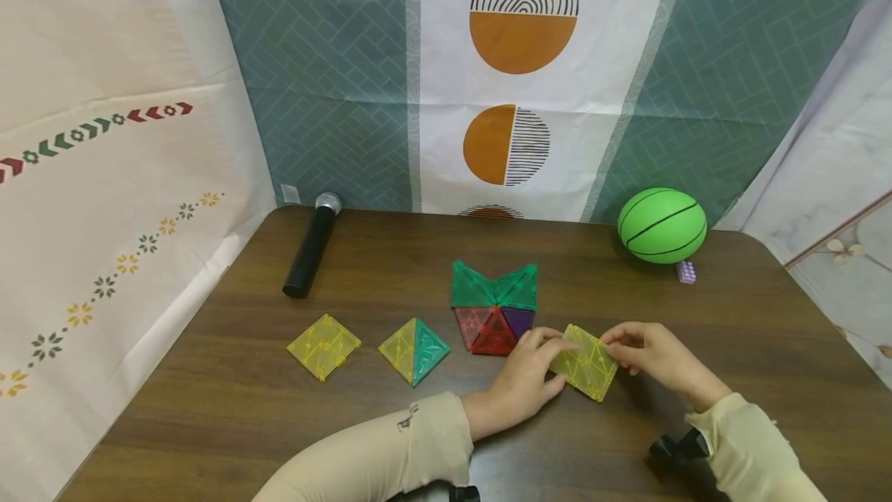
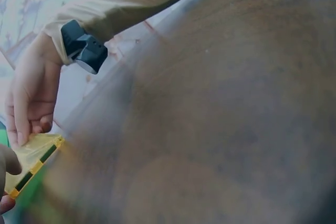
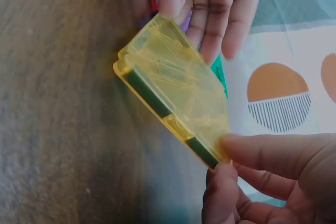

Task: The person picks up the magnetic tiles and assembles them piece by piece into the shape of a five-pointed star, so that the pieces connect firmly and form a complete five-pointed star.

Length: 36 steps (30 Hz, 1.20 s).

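Observation:
Between my two hands is a see-through yellow square magnetic tile [image 1: 588, 366], tilted up off the table. The left hand [image 1: 526, 374] holds its left side between thumb and fingers. At the opposite corner, the right hand [image 1: 655, 355] pinches it with thumb and forefinger, clearly seen in the right wrist view [image 3: 273, 171]. Dark strips show inside the tile's edge [image 3: 147, 93]. Just beyond the left hand lies a flat group of tiles: green ones [image 1: 474, 289] at the back, red ones [image 1: 493, 335] and a purple one [image 1: 519, 320] in front, partly hidden by that hand.
Left on the wooden table [image 1: 209, 409] lie a yellow square tile [image 1: 324, 347] and a yellow triangle [image 1: 399, 351] against a green triangle [image 1: 428, 352]. Farther back are a black microphone [image 1: 310, 250], a green ball [image 1: 662, 227] and a small purple block [image 1: 686, 272]. Cloth hangs behind.

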### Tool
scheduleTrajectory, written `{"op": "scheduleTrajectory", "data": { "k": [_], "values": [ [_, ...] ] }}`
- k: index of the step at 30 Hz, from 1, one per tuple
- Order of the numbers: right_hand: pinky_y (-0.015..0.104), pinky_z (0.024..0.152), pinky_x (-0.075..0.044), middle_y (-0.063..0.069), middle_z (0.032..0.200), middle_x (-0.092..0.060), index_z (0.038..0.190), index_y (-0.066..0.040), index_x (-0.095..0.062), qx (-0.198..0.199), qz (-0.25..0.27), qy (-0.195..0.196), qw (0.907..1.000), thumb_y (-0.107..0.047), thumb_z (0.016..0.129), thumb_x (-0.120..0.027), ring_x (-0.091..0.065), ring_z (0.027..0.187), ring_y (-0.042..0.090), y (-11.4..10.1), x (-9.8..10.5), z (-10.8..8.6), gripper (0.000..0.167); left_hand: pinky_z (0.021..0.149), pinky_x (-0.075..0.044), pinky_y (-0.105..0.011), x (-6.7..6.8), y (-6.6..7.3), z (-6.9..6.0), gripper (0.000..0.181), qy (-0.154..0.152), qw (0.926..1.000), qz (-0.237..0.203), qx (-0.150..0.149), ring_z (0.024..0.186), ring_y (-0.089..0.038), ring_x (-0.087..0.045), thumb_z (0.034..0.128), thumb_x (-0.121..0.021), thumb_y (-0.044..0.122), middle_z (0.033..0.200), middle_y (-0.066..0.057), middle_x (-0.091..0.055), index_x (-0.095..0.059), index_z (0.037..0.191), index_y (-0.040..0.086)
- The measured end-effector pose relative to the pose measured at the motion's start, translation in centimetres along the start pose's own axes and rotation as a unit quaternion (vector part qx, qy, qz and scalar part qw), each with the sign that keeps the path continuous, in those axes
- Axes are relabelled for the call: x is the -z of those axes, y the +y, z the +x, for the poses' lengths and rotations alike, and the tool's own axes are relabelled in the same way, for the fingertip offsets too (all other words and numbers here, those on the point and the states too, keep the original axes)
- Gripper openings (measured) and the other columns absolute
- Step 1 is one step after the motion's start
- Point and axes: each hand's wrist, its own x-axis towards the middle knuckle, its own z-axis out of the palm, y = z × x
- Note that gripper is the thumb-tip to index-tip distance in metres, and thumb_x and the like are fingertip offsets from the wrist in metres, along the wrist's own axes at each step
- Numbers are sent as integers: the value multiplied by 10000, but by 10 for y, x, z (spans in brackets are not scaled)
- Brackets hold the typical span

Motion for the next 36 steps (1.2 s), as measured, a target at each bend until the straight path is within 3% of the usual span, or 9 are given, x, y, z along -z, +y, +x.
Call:
{"op": "scheduleTrajectory", "data": {
  "k": [3, 7, 12, 15, 19, 23, 29, 36],
  "values": [
    [263, 590, -520, 60, 828, -595, 1097, 73, -611, -34, 312, -88, 9995, -152, 950, -593, -541, 669, 90, 3, 2, 0, 269, 816, -449, -124, 2, 2, 1, 354, 167, 9978, -558, 320, 1020, -124, -553, 859, -698, 99, 1196, -35, -578, -627, 1201, 155],
    [269, 610, -526, 21, 829, -578, 1129, 92, -575, 5, 682, -250, 9974, -173, 962, -579, -564, 685, 92, 6, 4, 0, 313, 761, -468, -115, 4, 3, 2, 338, 556, 9884, -1284, 598, 943, -139, -598, 853, -659, 13, 1132, -63, -606, -631, 1177, 107],
    [271, 628, -531, -28, 813, -566, 1124, 104, -562, 286, 971, -376, 9942, -160, 974, -555, -575, 701, 95, 6, 9, 0, 304, 755, -516, -145, 5, 2, 5, 351, 961, 9664, -2243, 802, 914, -174, -645, 839, -628, -72, 1044, -109, -655, -605, 1174, 30],
    [266, 637, -532, -54, 831, -581, 1121, 111, -559, 395, 1087, -455, 9922, -150, 977, -549, -575, 715, 93, 4, 10, 0, 299, 752, -518, -153, 8, 4, 6, 331, 1003, 9530, -2666, 1035, 874, -140, -643, 851, -628, -67, 999, -108, -676, -608, 1169, 25],
    [268, 626, -527, -78, 833, -582, 1106, 130, -559, 579, 1138, -587, 9901, -123, 972, -549, -571, 703, 87, 1, 11, 2, 286, 701, -507, -143, 12, 5, 7, 297, 958, 9410, -2946, 1361, 826, -95, -630, 851, -629, -63, 942, -105, -689, -639, 1131, 37],
    [272, 605, -517, -87, 822, -586, 1082, 142, -555, 696, 1205, -725, 9876, -102, 966, -554, -565, 678, 83, -4, 13, 6, 269, 660, -494, -140, 16, 4, 6, 260, 1029, 9419, -2876, 1394, 785, -103, -636, 836, -640, -61, 918, -111, -690, -651, 1074, 45],
    [275, 601, -515, -75, 826, -598, 1085, 143, -547, 634, 1263, -905, 9858, -108, 966, -556, -560, 672, 71, -8, 16, 16, 278, 637, -501, -155, 22, 1, 1, 226, 1039, 9549, -2449, 1319, 745, -113, -643, 830, -687, -7, 904, -98, -688, -625, 1038, 56],
    [284, 615, -519, -43, 828, -584, 1096, 121, -554, 503, 1187, -1064, 9859, -156, 962, -574, -552, 679, 79, -13, 17, 26, 309, 614, -499, -131, 27, -2, -2, 260, 875, 9483, -2634, 1540, 745, -103, -649, 841, -702, 19, 923, -108, -681, -631, 1087, 60]
  ]
}}
